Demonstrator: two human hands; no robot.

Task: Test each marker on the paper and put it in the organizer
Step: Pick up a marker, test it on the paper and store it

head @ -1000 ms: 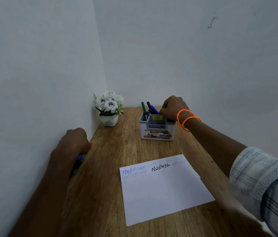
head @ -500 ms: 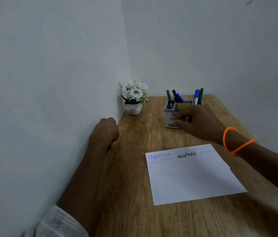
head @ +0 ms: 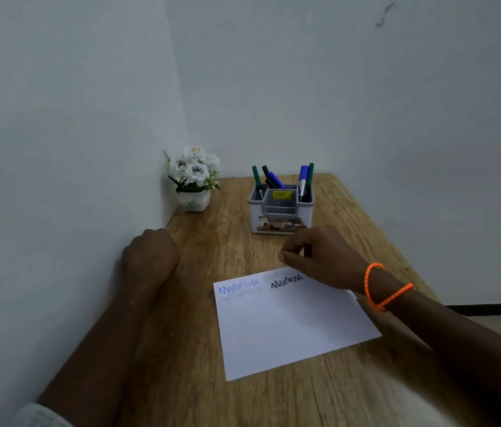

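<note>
Right hand [head: 323, 257]: I am hovering it over the far edge of the paper [head: 289, 322], fingers loosely curled, holding nothing. Left hand [head: 150, 257]: I am keeping it fisted at the wall, nine o'clock of the paper; contents I cannot tell. Organizer [head: 281, 214]: standing at twelve o'clock of my right hand, near, markers [head: 304, 180] standing in its side compartments. Flower pot [head: 195, 180]: sitting at ten o'clock, in the corner.

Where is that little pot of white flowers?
The flower pot stands in the table's far left corner against the wall, left of the organizer.
</note>
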